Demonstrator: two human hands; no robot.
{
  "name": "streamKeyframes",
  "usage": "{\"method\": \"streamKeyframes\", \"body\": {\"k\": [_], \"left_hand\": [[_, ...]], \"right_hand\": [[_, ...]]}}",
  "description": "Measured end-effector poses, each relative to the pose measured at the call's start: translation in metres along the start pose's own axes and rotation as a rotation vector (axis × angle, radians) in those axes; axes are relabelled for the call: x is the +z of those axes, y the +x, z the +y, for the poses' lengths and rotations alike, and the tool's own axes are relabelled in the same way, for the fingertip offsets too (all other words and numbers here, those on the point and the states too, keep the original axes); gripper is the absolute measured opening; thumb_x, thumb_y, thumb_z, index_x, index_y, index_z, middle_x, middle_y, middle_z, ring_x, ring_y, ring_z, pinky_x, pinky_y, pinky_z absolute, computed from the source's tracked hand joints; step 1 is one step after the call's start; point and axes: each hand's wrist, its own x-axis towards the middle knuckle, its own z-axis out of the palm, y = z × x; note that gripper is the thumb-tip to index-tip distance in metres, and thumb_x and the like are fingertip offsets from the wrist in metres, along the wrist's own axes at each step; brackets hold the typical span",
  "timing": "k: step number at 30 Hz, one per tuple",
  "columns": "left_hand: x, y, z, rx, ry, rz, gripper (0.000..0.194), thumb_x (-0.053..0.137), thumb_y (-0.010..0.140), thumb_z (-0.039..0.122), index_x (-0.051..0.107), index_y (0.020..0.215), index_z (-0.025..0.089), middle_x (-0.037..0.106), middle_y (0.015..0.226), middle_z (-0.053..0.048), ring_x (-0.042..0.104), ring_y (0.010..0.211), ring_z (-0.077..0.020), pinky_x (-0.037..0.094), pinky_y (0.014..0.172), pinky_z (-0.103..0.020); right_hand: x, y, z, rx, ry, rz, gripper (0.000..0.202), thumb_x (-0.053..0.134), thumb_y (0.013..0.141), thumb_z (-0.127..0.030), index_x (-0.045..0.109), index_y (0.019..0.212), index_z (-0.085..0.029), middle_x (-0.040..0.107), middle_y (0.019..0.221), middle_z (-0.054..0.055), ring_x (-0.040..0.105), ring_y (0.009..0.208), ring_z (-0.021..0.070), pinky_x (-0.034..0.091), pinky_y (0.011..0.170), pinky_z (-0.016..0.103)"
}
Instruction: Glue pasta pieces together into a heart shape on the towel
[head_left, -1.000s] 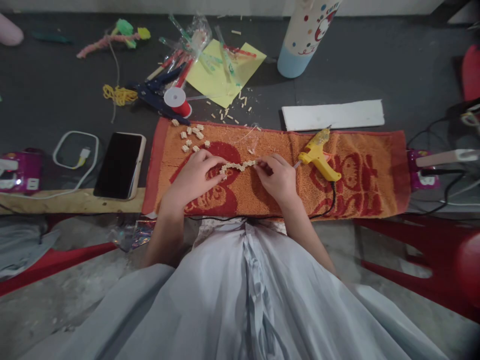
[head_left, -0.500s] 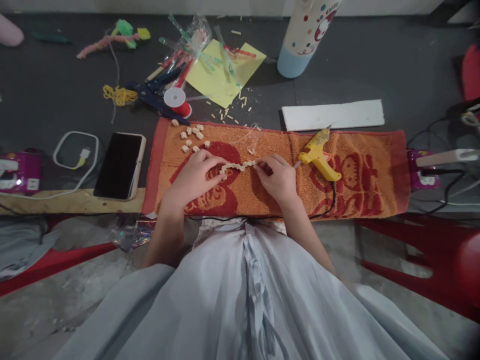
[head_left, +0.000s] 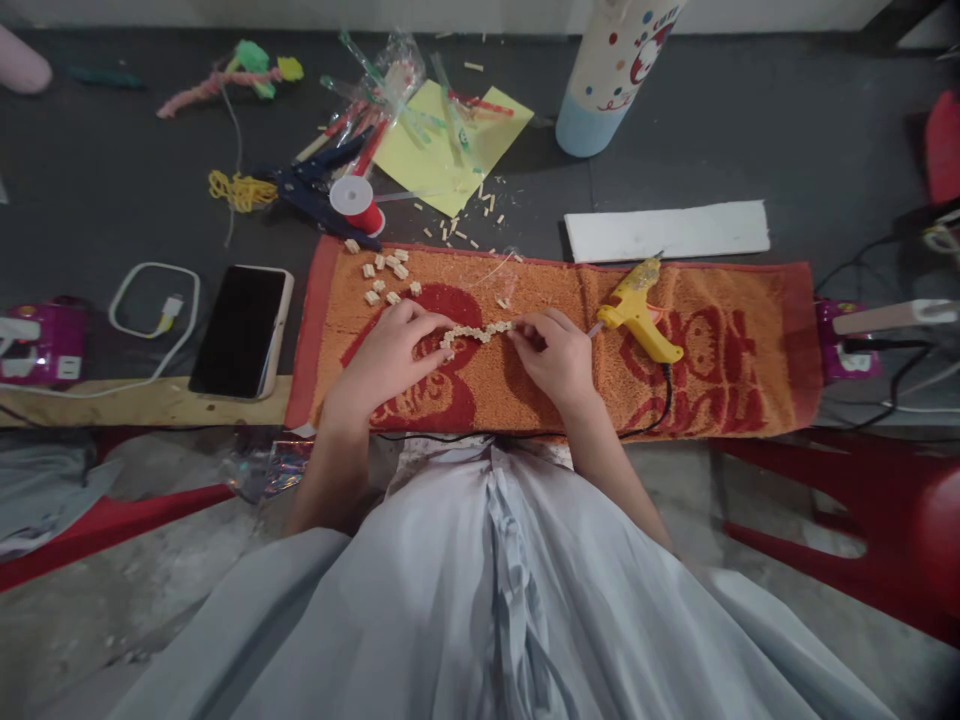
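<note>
A wavy strip of small pale pieces [head_left: 477,332] stretches between my two hands, just over the orange towel [head_left: 547,400]. My left hand [head_left: 397,355] has thumb and forefinger closed on the strip's left end. At its right end, my right hand [head_left: 553,355] pinches it between the fingertips. Several loose pale clusters [head_left: 394,262] of the same look lie on the towel beyond my left hand. To the right of my right hand a yellow glue gun [head_left: 641,315] rests on the towel, its nozzle pointing away from me.
Behind the towel are a red thread spool [head_left: 358,208], dark blue pliers [head_left: 307,190], yellow paper [head_left: 450,150] with straws and scraps, a white strip [head_left: 667,232] and a tall bottle [head_left: 600,90]. A phone [head_left: 241,330] lies left. The glue gun's cord [head_left: 664,400] runs along the front edge.
</note>
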Motion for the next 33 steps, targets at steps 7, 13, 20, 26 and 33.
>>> {"method": "streamKeyframes", "body": {"k": [7,13,20,26,33], "left_hand": [[-0.0004,0.0001,0.0021,-0.004,-0.008,0.004,0.031,0.060,0.089,0.035,0.063,0.118,0.023,0.053,0.107,-0.005,0.053,0.109,-0.0221,0.043,0.104,-0.040],[-0.0001,-0.0001,0.0011,-0.003,-0.006,0.001,0.030,0.060,0.090,0.036,0.063,0.118,0.025,0.052,0.107,-0.005,0.053,0.109,-0.0216,0.043,0.103,-0.039],[0.0004,0.0000,-0.0001,-0.004,-0.002,0.002,0.031,0.060,0.090,0.036,0.064,0.118,0.023,0.052,0.107,-0.005,0.053,0.109,-0.0221,0.043,0.103,-0.040],[0.0003,0.0001,-0.0001,-0.006,-0.010,-0.002,0.031,0.060,0.089,0.036,0.063,0.118,0.025,0.052,0.107,-0.004,0.053,0.109,-0.0217,0.043,0.104,-0.039],[0.0001,-0.0003,0.0003,-0.007,0.001,0.000,0.031,0.060,0.090,0.036,0.063,0.118,0.025,0.052,0.107,-0.004,0.053,0.109,-0.0217,0.043,0.102,-0.038]], "right_hand": [[-0.0005,0.0002,-0.0005,0.007,-0.015,-0.008,0.010,0.059,0.087,-0.023,0.068,0.087,-0.020,0.063,0.077,0.003,0.057,0.069,0.0161,0.043,0.061,0.028],[-0.0007,0.0005,-0.0004,0.019,-0.016,-0.028,0.011,0.057,0.088,-0.024,0.067,0.087,-0.020,0.061,0.076,0.003,0.056,0.068,0.0161,0.043,0.062,0.028],[-0.0003,0.0000,-0.0002,0.014,-0.016,-0.024,0.011,0.057,0.088,-0.024,0.068,0.089,-0.020,0.061,0.075,0.002,0.055,0.068,0.0158,0.043,0.062,0.028],[0.0000,-0.0002,0.0001,0.021,-0.010,-0.023,0.011,0.057,0.088,-0.023,0.068,0.088,-0.020,0.062,0.077,0.003,0.056,0.068,0.0156,0.043,0.062,0.028],[0.0003,-0.0002,0.0002,0.015,-0.010,-0.015,0.012,0.057,0.088,-0.024,0.068,0.088,-0.021,0.063,0.077,0.002,0.056,0.068,0.0156,0.043,0.061,0.028]]}}
